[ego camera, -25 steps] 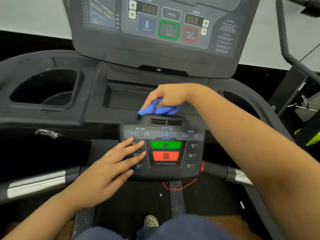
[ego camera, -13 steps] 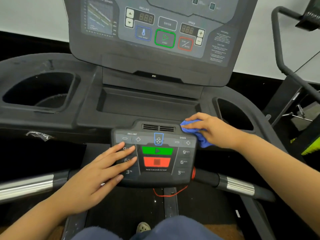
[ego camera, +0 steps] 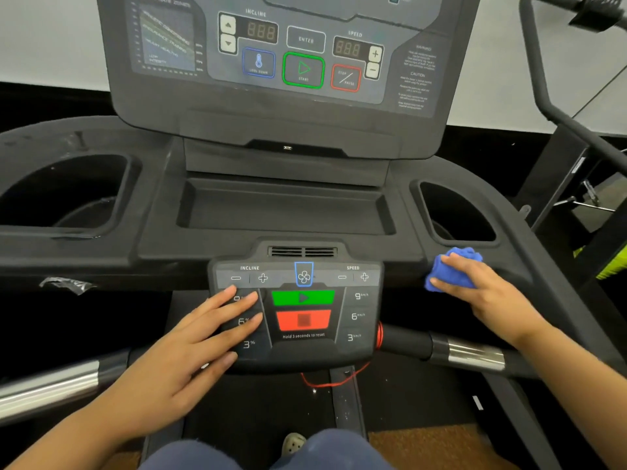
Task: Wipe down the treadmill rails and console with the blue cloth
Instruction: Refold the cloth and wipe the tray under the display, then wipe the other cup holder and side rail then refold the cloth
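Left hand [ego camera: 190,347] flat, fingers extended, right hand [ego camera: 481,293] curled, palm down

Your right hand [ego camera: 488,293] presses the bunched blue cloth [ego camera: 453,271] onto the dark console ledge [ego camera: 400,252], just below the right cup holder [ego camera: 456,212]. Your left hand [ego camera: 190,351] lies flat, fingers spread, on the small control panel [ego camera: 302,354] (covering the incline presets). A red cord [ego camera: 339,379] loops beneath the panel, beside the right chrome rail [ego camera: 471,356].
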`<state>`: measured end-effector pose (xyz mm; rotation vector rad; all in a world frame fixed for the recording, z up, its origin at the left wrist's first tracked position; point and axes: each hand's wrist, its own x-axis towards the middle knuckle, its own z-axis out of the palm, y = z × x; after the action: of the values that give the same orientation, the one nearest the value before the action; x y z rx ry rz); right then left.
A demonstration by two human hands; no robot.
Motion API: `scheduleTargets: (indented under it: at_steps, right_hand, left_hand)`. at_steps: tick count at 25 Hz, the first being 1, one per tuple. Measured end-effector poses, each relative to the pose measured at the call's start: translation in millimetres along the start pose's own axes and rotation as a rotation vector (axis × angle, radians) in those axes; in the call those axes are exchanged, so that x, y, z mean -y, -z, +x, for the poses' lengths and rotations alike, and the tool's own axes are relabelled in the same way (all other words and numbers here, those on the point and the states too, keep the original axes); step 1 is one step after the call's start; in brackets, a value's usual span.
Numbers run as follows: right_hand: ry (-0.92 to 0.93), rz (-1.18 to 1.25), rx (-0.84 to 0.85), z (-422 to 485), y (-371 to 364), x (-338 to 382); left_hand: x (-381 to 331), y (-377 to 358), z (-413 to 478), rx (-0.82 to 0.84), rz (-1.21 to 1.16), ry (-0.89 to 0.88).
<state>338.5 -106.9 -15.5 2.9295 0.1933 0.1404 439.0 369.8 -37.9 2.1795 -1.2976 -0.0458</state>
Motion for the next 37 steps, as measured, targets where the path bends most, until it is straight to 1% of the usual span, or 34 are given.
scheduleTargets:
  at_steps: [1,3,5,9,10,11,12,13,14,16,18,20,21,23,25,26,28,30,32,33,34,35,37]
  right_hand:
    - [-0.019,-0.053,0.05,-9,2,-18]
    - [-0.119,-0.134,0.154,-29,6,-50]
    - [-0.207,-0.228,0.235,-36,10,-63]
    - [-0.489,-0.277,0.445,-10,34,-34]
    - [-0.547,-0.241,0.518,-1,45,-28]
    - [-0.589,-0.127,0.592,7,58,-25]
    - [-0.62,0.066,0.667,16,74,-20]
    - [-0.604,0.27,0.675,24,89,-12]
    - [-0.549,0.449,0.631,31,107,-1]
    - [-0.394,0.732,0.478,51,143,36]
    - [-0.249,0.951,0.304,79,175,82]
    - [-0.084,1.073,0.164,112,191,130]
    - [0.012,1.059,0.09,129,190,154]
    - [0.184,0.941,-0.027,164,182,198]
    - [0.332,0.851,-0.076,198,172,238]
    - [0.402,0.791,-0.067,213,166,256]
    - [0.519,0.634,0.02,237,150,287]
    - [0.621,0.492,0.153,249,128,307]
    - [0.695,0.31,0.291,251,106,312]
    - [0.727,0.206,0.309,251,98,312]
    - [0.764,0.132,0.29,252,93,310]
    - [0.808,0.082,0.259,253,92,311]
    - [0.955,-0.036,0.167,260,88,319]
  left_hand:
    - [1,-1,0,0.003,0.004,-0.001]
    - [2,-2,-1,0.01,0.008,0.0]
    - [2,-2,-1,0.004,0.01,0.0]
    - [1,0,-2,0.004,0.007,-0.008]
    - [1,1,-2,-0.001,0.007,-0.007]
    - [0,1,-2,-0.001,0.001,-0.005]
    - [-1,1,-2,0.0,-0.013,0.0]
    - [-1,2,-2,0.002,-0.023,0.003]
    - [-1,2,-2,0.003,-0.025,-0.002]
    - [-1,2,-2,0.002,-0.018,-0.014]
    - [-2,2,-2,0.004,-0.028,-0.005]
    - [-1,4,-2,0.013,-0.061,0.004]
    - [-1,5,-2,0.021,-0.076,-0.005]
    - [-3,9,-1,0.042,-0.08,-0.029]
    - [-3,15,-8,0.034,-0.049,-0.028]
    - [-2,17,-15,0.013,-0.034,-0.021]
    - [2,24,-35,-0.039,-0.037,0.031]
    - [12,31,-59,-0.111,-0.046,0.116]
    - [25,40,-83,-0.196,0.008,0.229]
    - [32,44,-94,-0.231,0.051,0.291]
    - [38,47,-102,-0.257,0.097,0.349]
    - [45,49,-110,-0.275,0.147,0.405]
    - [57,50,-122,-0.307,0.234,0.528]
